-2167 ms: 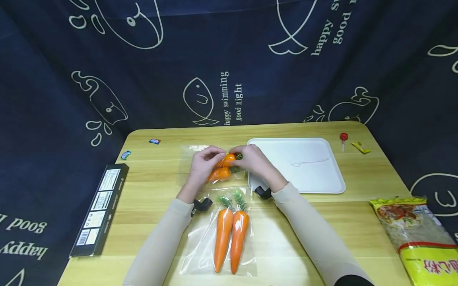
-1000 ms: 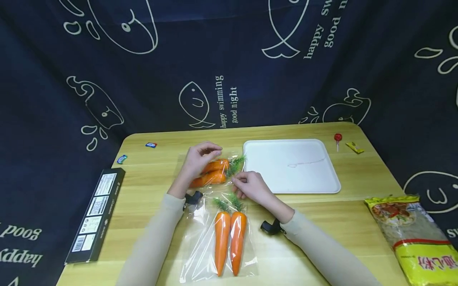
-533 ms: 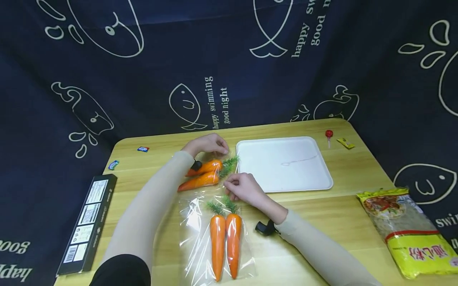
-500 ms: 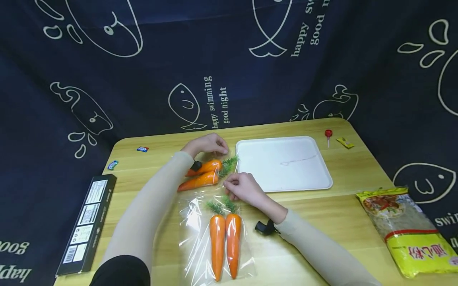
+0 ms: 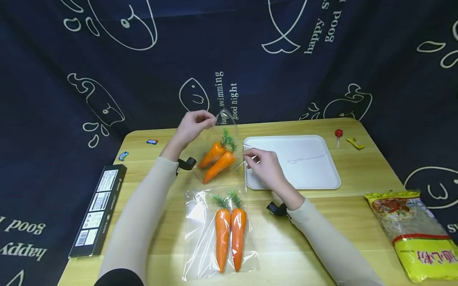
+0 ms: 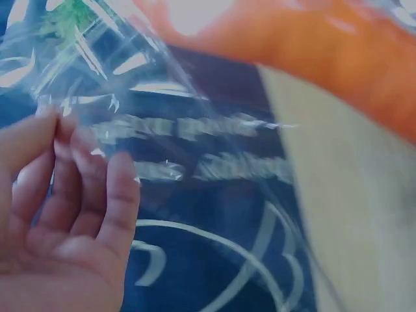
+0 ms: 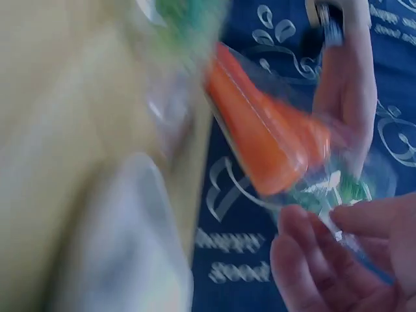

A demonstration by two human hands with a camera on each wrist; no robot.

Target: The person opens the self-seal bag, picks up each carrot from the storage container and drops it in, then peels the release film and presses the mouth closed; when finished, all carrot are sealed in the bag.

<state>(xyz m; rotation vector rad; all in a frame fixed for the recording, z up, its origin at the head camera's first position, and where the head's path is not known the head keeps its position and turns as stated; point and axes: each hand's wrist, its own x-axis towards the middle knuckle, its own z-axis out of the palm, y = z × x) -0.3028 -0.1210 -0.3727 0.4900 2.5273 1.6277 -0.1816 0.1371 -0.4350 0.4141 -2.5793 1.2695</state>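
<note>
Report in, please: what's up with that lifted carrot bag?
Left grip, right grip: both pinching clear bag. Two carrots inside, bag raised. Second carrot bag lying nearby, apparently not in the way.

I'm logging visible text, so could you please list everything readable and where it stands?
"happy swimming": dark curtain
"good night": same curtain
"粉", "心": yellow bag; neighbouring large character unclear
Too small or blurred: black box, red-blue sweet, blue-green sweet, yellow sweet
</note>
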